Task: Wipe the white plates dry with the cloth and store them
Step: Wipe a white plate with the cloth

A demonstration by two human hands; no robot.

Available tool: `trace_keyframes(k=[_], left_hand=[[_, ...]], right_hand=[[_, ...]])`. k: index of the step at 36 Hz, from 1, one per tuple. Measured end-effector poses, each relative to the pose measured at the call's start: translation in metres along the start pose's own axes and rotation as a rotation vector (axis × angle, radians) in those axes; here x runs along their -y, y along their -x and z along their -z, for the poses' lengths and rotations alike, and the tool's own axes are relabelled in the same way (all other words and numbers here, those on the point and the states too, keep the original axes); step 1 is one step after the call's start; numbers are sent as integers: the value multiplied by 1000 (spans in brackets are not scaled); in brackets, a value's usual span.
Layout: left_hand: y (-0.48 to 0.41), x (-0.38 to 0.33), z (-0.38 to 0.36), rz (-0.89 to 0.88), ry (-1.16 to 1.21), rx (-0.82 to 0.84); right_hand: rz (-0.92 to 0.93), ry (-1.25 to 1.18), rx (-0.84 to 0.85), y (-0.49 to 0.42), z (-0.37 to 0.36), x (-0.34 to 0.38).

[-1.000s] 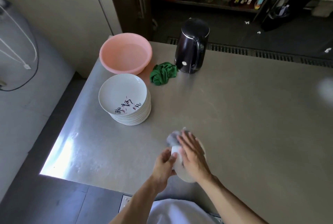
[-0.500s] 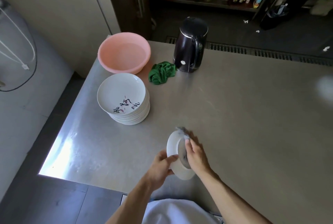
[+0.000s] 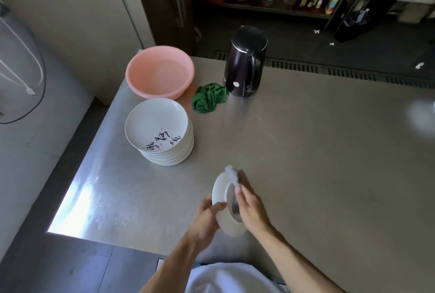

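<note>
A small white plate [image 3: 221,195] stands nearly on edge above the near side of the steel table. My left hand [image 3: 207,216] pinches its left rim. My right hand [image 3: 250,208] presses a grey cloth [image 3: 231,176] against the plate's inner face; the cloth's tip sticks up past the top rim. A stack of several white plates [image 3: 162,132] with black writing on the top one stands at the left of the table.
A pink basin [image 3: 160,71] sits at the table's [image 3: 317,151] far left corner. Beside it are a crumpled green cloth [image 3: 208,97] and a black kettle [image 3: 246,62]. The table's left edge drops to the floor. Cluttered shelves stand behind.
The plate has turned from face-down under my right hand to nearly on edge. My right hand with the cloth has shifted onto the plate's inner face.
</note>
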State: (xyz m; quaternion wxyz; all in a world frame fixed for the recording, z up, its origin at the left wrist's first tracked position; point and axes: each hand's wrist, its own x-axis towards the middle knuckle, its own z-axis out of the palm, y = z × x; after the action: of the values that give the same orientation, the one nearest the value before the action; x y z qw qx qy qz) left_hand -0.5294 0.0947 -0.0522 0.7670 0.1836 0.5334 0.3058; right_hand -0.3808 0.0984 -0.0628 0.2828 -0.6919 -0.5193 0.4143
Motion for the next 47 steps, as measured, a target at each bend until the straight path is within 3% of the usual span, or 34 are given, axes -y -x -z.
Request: trace_keyframes(k=[2, 4, 7, 10, 11, 13, 15, 18, 20, 22, 24, 25, 28, 30, 33, 35, 37, 39, 40, 44, 47], left_hand=[[-2, -4, 0, -3, -27, 2], [0, -3, -1, -14, -43, 30], [5, 2, 0, -15, -88, 71], [7, 3, 2, -12, -116, 80], [7, 3, 3, -11, -121, 84], [6, 2, 3, -15, -122, 96], [5, 2, 3, -31, -102, 109], [6, 5, 4, -54, -88, 109], [7, 8, 5, -56, -68, 96], [8, 10, 5, -72, -45, 70], [6, 9, 3, -75, -28, 48], [5, 7, 3, -61, -12, 29], [0, 1, 4, -17, 18, 7], [1, -2, 4, -19, -27, 36], [2, 3, 3, -25, -89, 56], [5, 7, 3, -8, -67, 40], [6, 6, 5, 2, -48, 33], [6, 3, 6, 2, -50, 35], [6, 2, 5, -1, -61, 42], [7, -3, 2, -40, -106, 88], [9, 0, 2, -82, -139, 117]], right_hand=[[342, 50, 92, 5, -6, 3], [417, 96, 138, 6, -9, 2], [295, 143, 2, -1, -11, -8], [-62, 125, -117, -11, -4, -9], [-93, 122, -107, -12, -2, -9], [117, 190, -60, -7, -6, -7], [405, 282, 92, 2, -10, -10], [486, 280, 205, 6, -8, -20], [396, 297, 73, 1, -7, -24], [93, 199, -65, -7, -3, -21], [-187, 73, -79, -12, 0, -16], [-208, 27, -61, -11, 0, -12], [65, -51, -36, -1, -7, 8], [250, -21, 83, 7, -17, 13], [286, 50, 193, 8, -21, 7], [258, 118, 79, 1, -17, -1], [106, 186, -46, -7, -8, -6], [-70, 162, -65, -12, 0, -5], [-61, 136, -49, -13, 1, -6], [427, 245, 130, 2, -6, -8], [456, 250, 219, 6, -5, -14]])
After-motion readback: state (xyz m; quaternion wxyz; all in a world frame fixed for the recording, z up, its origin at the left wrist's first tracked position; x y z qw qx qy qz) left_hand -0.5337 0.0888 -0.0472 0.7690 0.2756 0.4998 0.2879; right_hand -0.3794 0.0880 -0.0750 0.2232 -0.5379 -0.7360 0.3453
